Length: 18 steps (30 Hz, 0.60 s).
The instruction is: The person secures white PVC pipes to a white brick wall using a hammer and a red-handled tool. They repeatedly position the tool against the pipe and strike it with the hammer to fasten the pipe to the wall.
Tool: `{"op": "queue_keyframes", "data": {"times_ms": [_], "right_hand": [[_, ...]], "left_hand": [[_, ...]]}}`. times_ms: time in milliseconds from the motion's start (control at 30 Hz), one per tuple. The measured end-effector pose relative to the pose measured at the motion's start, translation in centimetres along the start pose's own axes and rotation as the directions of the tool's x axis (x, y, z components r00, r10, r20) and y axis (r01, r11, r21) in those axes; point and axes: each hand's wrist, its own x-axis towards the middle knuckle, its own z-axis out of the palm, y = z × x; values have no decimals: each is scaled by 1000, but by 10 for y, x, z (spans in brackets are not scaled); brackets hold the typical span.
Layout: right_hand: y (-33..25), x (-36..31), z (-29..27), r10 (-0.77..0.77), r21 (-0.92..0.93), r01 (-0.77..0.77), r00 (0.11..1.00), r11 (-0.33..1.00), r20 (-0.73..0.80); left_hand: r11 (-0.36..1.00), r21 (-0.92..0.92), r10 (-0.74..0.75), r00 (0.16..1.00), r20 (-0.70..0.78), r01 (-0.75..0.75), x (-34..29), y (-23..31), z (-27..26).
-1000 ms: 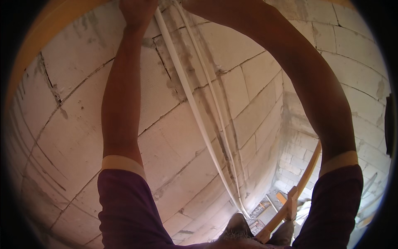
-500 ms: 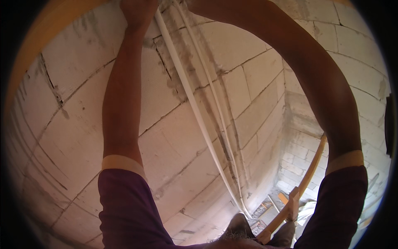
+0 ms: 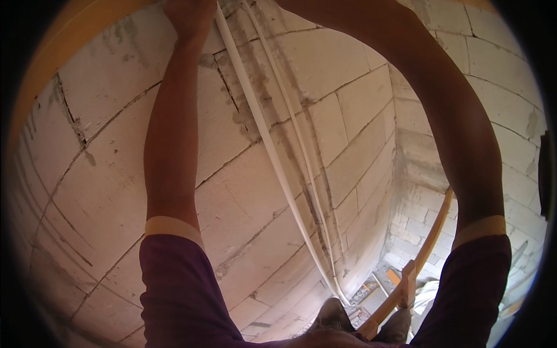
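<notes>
Both my arms reach up along a wall of pale blocks. My left hand [image 3: 190, 16] is at the top edge, beside the upper end of a white pipe [image 3: 255, 110]; its fingers are cut off by the frame, so whether it grips the pipe cannot be seen. My right forearm [image 3: 383, 35] bends over toward the same top area, and the hand lies beyond the edge. A thinner pale conduit [image 3: 293, 119] runs in a chased groove in the wall, to the right of the white pipe. Both lines run down toward the floor.
Below me stand my shoes [image 3: 333, 315], beside a wooden frame piece [image 3: 408, 284] and a long slanting timber [image 3: 435, 238]. Rubble and offcuts [image 3: 371, 290] lie on the floor at the wall's foot. A second block wall [image 3: 499, 104] meets this one at right.
My left hand has shifted slightly left and up. My right forearm has drawn a little right and up at its wrist end. The pipe's upper end sits slightly further left in view.
</notes>
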Motion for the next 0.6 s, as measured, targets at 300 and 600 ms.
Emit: {"op": "queue_keyframes", "data": {"times_ms": [300, 600], "right_hand": [[22, -19, -12, 133, 12, -135, 984, 991, 114], [21, -26, -9, 122, 73, -127, 990, 989, 65]], "left_hand": [[990, 128, -84, 979, 186, 61, 7, 38, -8], [978, 177, 68, 973, 221, -108, 3, 48, -14]]}}
